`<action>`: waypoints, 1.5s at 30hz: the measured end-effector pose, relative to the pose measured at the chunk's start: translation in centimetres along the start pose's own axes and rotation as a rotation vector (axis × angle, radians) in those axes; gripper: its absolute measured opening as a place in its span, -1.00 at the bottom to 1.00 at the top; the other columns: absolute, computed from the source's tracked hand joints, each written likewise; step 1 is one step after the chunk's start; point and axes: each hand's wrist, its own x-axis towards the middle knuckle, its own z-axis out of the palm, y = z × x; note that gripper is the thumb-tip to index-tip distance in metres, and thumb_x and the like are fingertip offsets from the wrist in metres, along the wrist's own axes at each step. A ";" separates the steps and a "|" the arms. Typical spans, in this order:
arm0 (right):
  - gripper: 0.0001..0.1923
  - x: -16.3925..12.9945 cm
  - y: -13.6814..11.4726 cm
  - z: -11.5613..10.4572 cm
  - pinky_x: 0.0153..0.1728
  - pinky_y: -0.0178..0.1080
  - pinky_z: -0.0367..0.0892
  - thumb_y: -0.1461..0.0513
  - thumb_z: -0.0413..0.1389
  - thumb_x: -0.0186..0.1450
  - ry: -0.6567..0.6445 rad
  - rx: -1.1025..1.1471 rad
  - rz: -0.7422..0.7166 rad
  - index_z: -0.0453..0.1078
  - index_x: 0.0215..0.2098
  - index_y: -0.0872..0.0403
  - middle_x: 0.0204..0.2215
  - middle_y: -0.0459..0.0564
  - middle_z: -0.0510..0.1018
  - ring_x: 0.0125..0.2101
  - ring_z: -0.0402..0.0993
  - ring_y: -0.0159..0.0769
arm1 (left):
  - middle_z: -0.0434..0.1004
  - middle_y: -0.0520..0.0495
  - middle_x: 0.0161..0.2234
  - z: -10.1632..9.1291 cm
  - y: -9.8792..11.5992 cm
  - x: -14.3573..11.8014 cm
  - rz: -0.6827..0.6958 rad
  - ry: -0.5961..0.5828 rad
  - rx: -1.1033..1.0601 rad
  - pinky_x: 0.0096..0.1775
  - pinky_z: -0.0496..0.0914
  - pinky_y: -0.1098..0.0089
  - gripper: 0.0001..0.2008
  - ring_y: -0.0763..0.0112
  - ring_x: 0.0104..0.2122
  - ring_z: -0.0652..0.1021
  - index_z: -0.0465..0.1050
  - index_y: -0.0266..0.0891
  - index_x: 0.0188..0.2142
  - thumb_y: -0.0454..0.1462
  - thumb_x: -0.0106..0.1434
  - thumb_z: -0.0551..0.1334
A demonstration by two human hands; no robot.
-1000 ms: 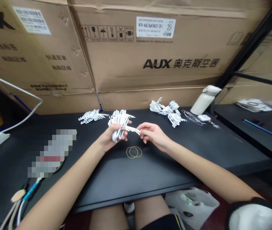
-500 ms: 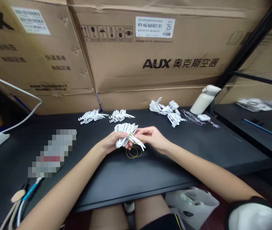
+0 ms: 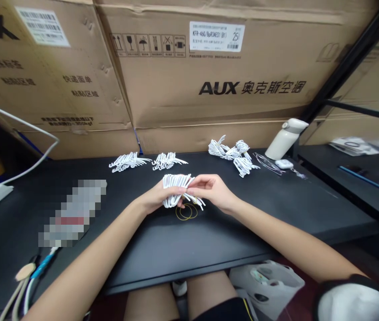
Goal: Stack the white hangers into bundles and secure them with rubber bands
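Note:
My left hand [image 3: 156,198] grips a bundle of small white plastic hooks [image 3: 175,185] above the black table [image 3: 176,240]. My right hand [image 3: 211,189] pinches the same bundle from its right side, where a yellow rubber band wraps the stems. Two loose yellow rubber bands [image 3: 186,212] lie on the table just below both hands.
Two fanned rows of white hooks [image 3: 129,161] [image 3: 168,159] lie behind my hands, and a heap of banded bundles [image 3: 232,154] sits at the back right. A white bottle [image 3: 284,139] leans near glasses [image 3: 265,163]. Cardboard boxes [image 3: 209,80] wall the back. Cables [image 3: 25,285] lie front left.
My right hand moved left from open and apart to pinching the bundle. Both hands lowered the bundle toward the table and turned its stems downward to the right.

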 end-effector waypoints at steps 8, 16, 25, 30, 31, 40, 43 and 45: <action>-0.74 0.1 -0.1 -0.1 -0.32 -0.27 0.39 0.14 0.33 0.01 -0.003 -0.017 0.013 0.45 -0.44 0.13 -0.44 -0.05 0.57 -0.40 0.50 -0.32 | 0.48 0.01 -0.53 0.4 0.2 0.0 0.045 0.035 0.054 -0.54 0.42 0.45 -0.62 0.49 -0.65 0.46 0.42 -0.32 -0.17 -0.24 0.01 0.36; -0.77 0.6 -1.9 -2.0 -0.48 -0.36 0.32 0.13 0.24 0.14 -0.310 -0.175 0.025 0.40 -0.43 0.16 -0.51 -0.10 0.42 -0.51 0.32 -0.46 | 0.48 0.00 -0.57 0.0 0.3 0.1 0.056 0.169 0.023 -0.55 0.43 0.42 -0.59 0.50 -0.68 0.42 0.46 -0.35 -0.16 -0.28 -0.05 0.36; -0.79 1.4 -3.2 -5.2 -0.43 -0.34 0.33 0.15 0.25 0.13 -0.276 -0.176 -0.024 0.40 -0.47 0.14 -0.42 -0.05 0.45 -0.46 0.34 -0.45 | 0.37 0.12 -0.60 -1.9 1.0 0.6 0.175 0.539 -0.476 -0.55 0.38 0.54 -0.76 0.63 -0.70 0.35 0.43 -0.27 -0.25 -0.24 0.05 0.23; -0.76 1.5 -2.6 -5.2 -0.57 -0.37 0.27 0.13 0.27 0.10 -0.275 -0.300 0.054 0.41 -0.45 0.16 -0.51 -0.05 0.50 -0.57 0.32 -0.47 | 0.40 0.12 -0.58 -2.3 0.9 0.8 0.183 0.664 -0.485 -0.53 0.39 0.53 -0.80 0.63 -0.69 0.38 0.41 -0.26 -0.30 -0.24 0.04 0.24; -0.75 1.4 -2.4 -5.0 -0.58 -0.38 0.26 0.13 0.27 0.09 -0.259 -0.343 0.060 0.41 -0.42 0.16 -0.51 -0.03 0.52 -0.56 0.35 -0.45 | 0.40 0.12 -0.58 -2.3 0.9 0.8 0.181 0.659 -0.478 -0.53 0.40 0.53 -0.80 0.63 -0.69 0.38 0.41 -0.27 -0.31 -0.24 0.04 0.25; -0.74 1.2 -1.1 -3.5 -0.34 -0.25 0.40 0.16 0.27 0.06 -0.102 -0.491 -0.038 0.40 -0.36 0.15 -0.46 0.00 0.55 -0.40 0.52 -0.30 | 0.39 0.12 -0.57 -2.3 0.9 0.8 0.178 0.639 -0.459 -0.51 0.41 0.51 -0.80 0.63 -0.69 0.38 0.40 -0.27 -0.34 -0.24 0.02 0.25; -0.73 1.3 -0.8 -3.4 -0.34 -0.23 0.41 0.18 0.30 0.02 -0.044 -0.480 -0.044 0.38 -0.38 0.15 -0.50 -0.01 0.54 -0.45 0.52 -0.30 | 0.40 0.12 -0.58 -2.3 0.9 0.7 0.180 0.640 -0.457 -0.51 0.41 0.51 -0.81 0.62 -0.68 0.38 0.40 -0.27 -0.34 -0.24 0.03 0.25; -0.71 1.3 -0.6 -3.4 -0.32 -0.22 0.43 0.19 0.31 0.00 -0.030 -0.443 -0.036 0.38 -0.38 0.15 -0.49 0.00 0.55 -0.44 0.53 -0.29 | 0.40 0.12 -0.58 -2.3 0.8 0.7 0.178 0.638 -0.451 -0.50 0.41 0.51 -0.81 0.62 -0.68 0.39 0.41 -0.26 -0.33 -0.24 0.03 0.25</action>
